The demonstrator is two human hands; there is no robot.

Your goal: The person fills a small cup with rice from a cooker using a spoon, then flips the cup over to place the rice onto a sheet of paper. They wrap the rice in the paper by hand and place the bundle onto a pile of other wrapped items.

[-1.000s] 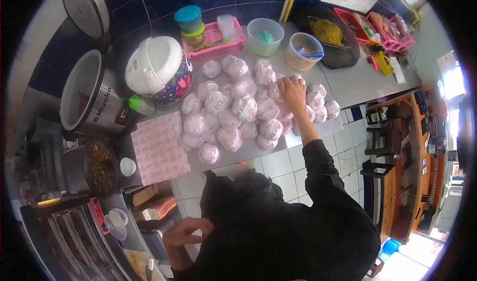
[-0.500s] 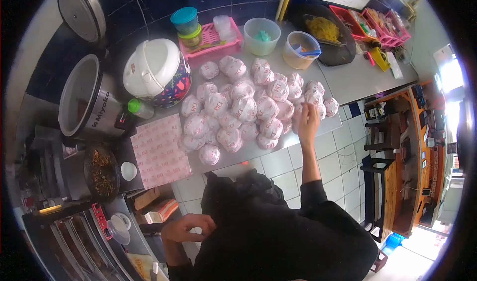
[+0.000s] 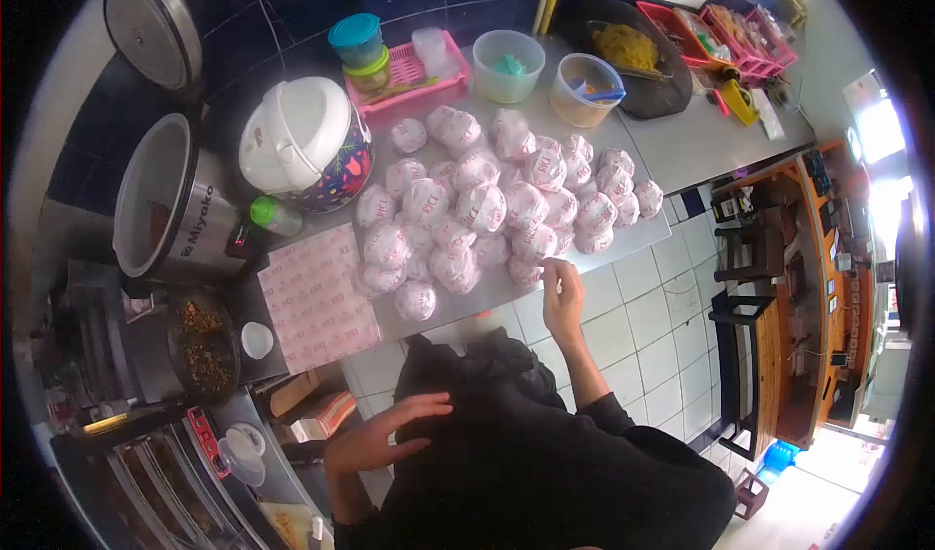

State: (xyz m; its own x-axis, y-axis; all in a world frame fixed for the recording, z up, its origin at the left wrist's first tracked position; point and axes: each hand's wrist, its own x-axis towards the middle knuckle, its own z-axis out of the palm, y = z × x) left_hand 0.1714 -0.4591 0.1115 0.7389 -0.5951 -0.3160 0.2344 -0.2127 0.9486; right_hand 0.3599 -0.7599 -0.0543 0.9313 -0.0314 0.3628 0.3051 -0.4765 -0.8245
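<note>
Many round parcels (image 3: 479,207) in white paper with red "RICE" print are heaped on the metal table. My right hand (image 3: 563,302) is over the table's front edge, fingers drawn together and bent, with nothing visible in them. Its fingertips are right at the side of a wrapped parcel (image 3: 523,271) at the front of the heap. My left hand (image 3: 390,435) hovers in front of my body, fingers stretched out and thumb apart, holding nothing. Left of the heap lies a stack of printed wrapping paper (image 3: 319,297).
A white-lidded rice cooker (image 3: 302,146) and a large Miyako pot (image 3: 180,204) stand at left, near a pan of dark food (image 3: 203,346). Behind the heap are a pink basket (image 3: 414,92), a clear tub (image 3: 508,68) and a tub with a blue utensil (image 3: 582,107).
My right hand has moved left and toward me, from the heap's right end to its front edge. My left hand's fingers have straightened from a loose curl. The parcels stay in place.
</note>
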